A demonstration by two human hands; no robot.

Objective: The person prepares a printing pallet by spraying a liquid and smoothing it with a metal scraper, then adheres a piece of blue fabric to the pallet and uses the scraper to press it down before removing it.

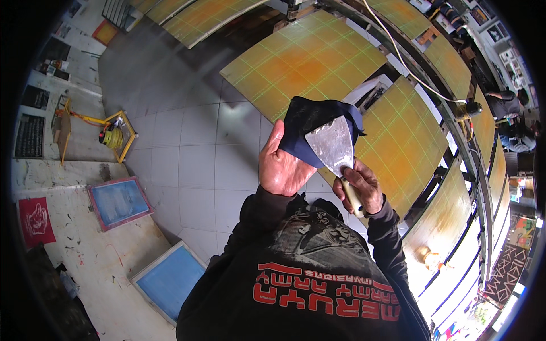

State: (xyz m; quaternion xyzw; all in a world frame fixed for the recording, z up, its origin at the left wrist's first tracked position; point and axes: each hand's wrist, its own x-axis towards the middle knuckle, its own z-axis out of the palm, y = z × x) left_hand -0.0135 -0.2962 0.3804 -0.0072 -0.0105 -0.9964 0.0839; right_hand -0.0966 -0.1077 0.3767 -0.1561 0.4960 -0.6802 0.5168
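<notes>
My left hand (278,167) is palm up under a folded dark navy cloth (300,113), supporting it, with the thumb raised at the cloth's left and the other fingers hidden beneath it. My right hand (364,187) grips the pale handle of a metal scraper (330,142). The scraper's broad blade lies over the cloth, angled up and to the left; whether it touches the fabric I cannot tell.
Yellow boards (281,62) with green grid lines stand ahead and right, under a hanging cable. Blue-meshed frames (120,202) lean at left near a yellow metal frame with a hose reel (114,136). A person (506,105) is at far right.
</notes>
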